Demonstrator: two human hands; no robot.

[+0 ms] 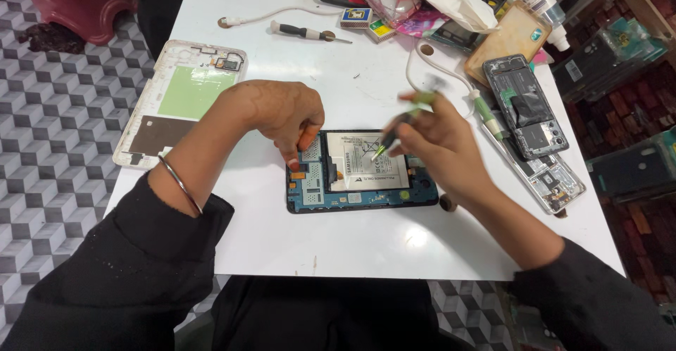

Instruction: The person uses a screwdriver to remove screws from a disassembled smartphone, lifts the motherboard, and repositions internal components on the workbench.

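An opened tablet (366, 195) lies flat on the white table (352, 245), its blue circuit boards and white battery (366, 171) exposed. My left hand (282, 115) is curled over the tablet's left end, fingertips pressing on the board near the battery's edge. My right hand (440, 143) grips a thin green-handled tool (401, 122), blurred, with its tip pointing down at the battery's upper right part.
The tablet's white back cover (179, 101) lies at the table's left edge. A black-handled screwdriver (306, 33) and a white cable (436, 66) lie at the back. Two opened phones (528, 108) and a heap of bags, boxes and bottles crowd the right and back right.
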